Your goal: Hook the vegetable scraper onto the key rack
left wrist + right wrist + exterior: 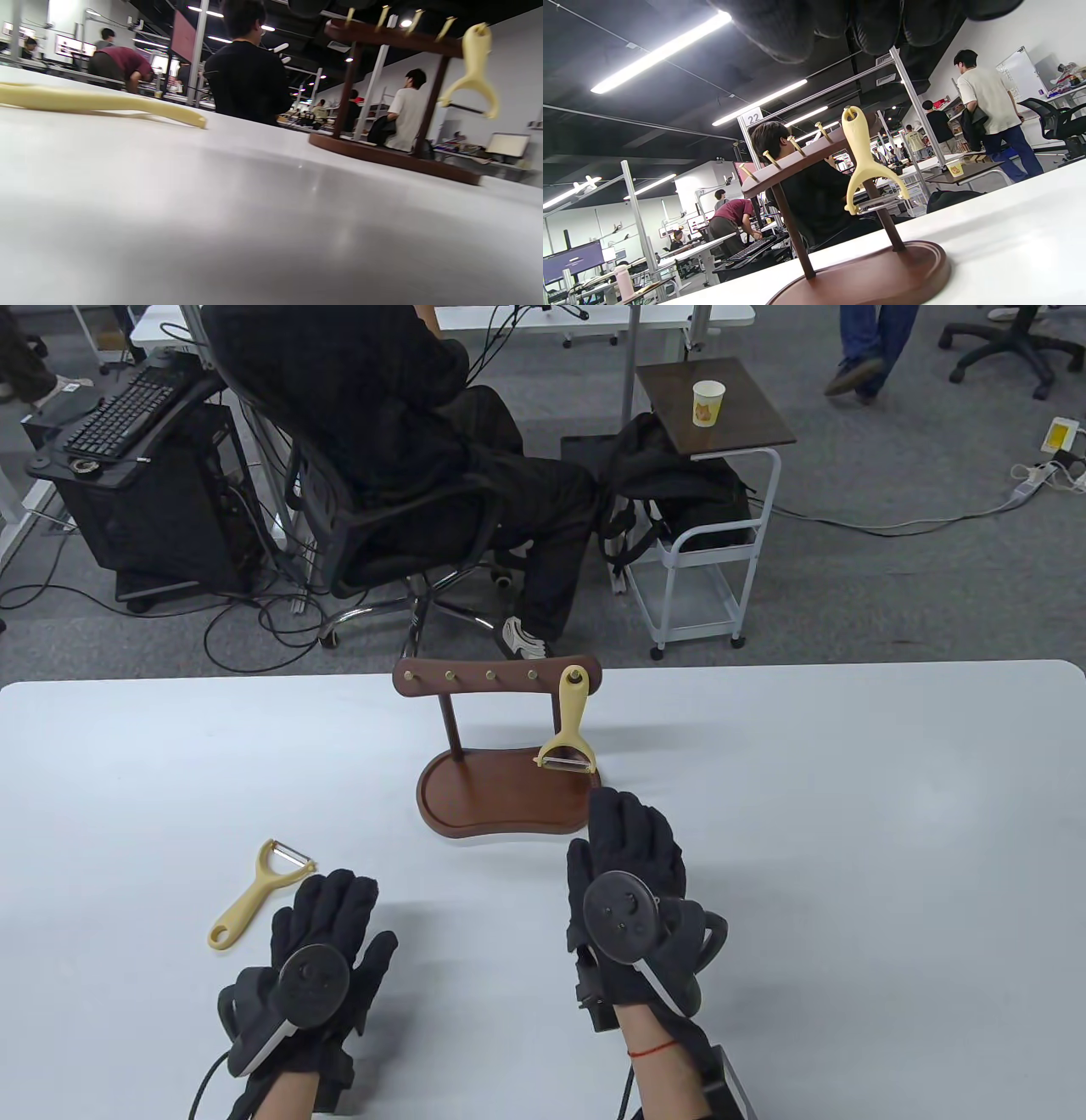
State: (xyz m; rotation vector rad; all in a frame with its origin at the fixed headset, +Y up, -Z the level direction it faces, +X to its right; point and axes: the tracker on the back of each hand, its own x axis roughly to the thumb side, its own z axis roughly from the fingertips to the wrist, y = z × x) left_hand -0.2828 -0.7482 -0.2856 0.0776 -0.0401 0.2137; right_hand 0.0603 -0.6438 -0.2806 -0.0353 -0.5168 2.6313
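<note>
Scraper on table: a second yellow vegetable scraper (254, 891) lies flat on the white table (848, 814) at the left, blade end away from the person, hanging loop toward them, just beside the left hand's fingertips but apart from them.
Left hand (318, 959): rests palm down on the table, fingers stretched forward and slightly spread, holding nothing.
Key rack (501, 729): dark wooden stand near the table's far edge, with a curved base tray, upright posts and a top bar carrying a row of brass pegs (490, 675).
Hung scraper (570, 725): yellow, hooked by its loop on the rightmost peg, handle hanging straight down, blade end lowest above the tray's right side.
Right hand (632, 891): just in front of the rack's base, fingers extended together toward it, gripping nothing; the hung scraper is beyond its fingertips, with a gap between.
</note>
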